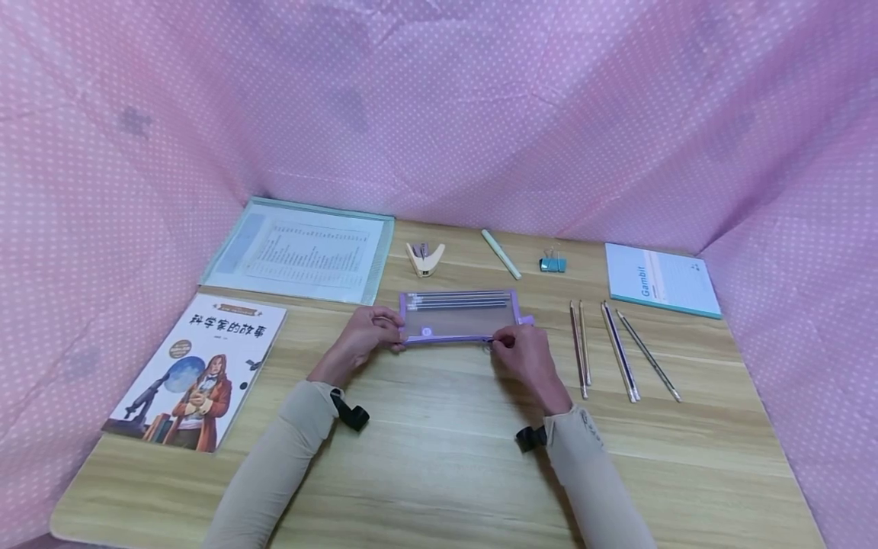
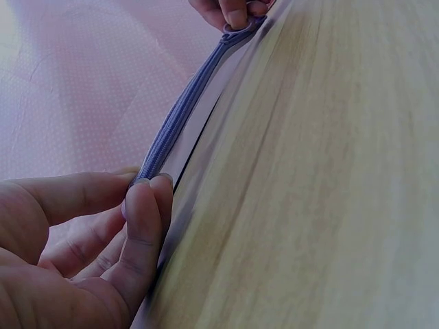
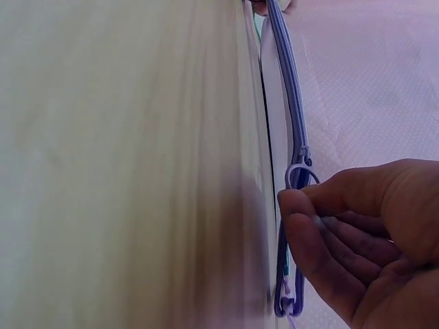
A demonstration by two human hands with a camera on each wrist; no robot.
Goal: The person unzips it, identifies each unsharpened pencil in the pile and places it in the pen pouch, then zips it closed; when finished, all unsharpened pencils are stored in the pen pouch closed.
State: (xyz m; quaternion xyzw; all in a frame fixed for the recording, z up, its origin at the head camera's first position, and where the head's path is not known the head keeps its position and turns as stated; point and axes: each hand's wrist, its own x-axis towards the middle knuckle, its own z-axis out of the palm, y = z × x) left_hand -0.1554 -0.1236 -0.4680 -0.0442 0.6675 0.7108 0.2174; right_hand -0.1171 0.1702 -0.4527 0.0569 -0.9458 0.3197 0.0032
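A see-through pencil case (image 1: 459, 322) with purple edging lies flat in the middle of the table, several pencils (image 1: 458, 300) inside along its far side. My left hand (image 1: 370, 333) pinches its near left corner, at the end of the purple zipper (image 2: 180, 113). At the near right, my right hand (image 1: 524, 351) pinches the ring-shaped zipper pull (image 3: 293, 177) between thumb and forefinger. In the right wrist view the zipper is closed from the slider toward my left hand; on the other side its two edges spread apart.
Several loose pencils (image 1: 620, 351) lie right of the case, with a notepad (image 1: 665, 280) beyond. Behind it are a stapler (image 1: 425, 261), a green pen (image 1: 501, 254) and a binder clip (image 1: 552, 264). A document folder (image 1: 302, 248) and a book (image 1: 199, 374) occupy the left.
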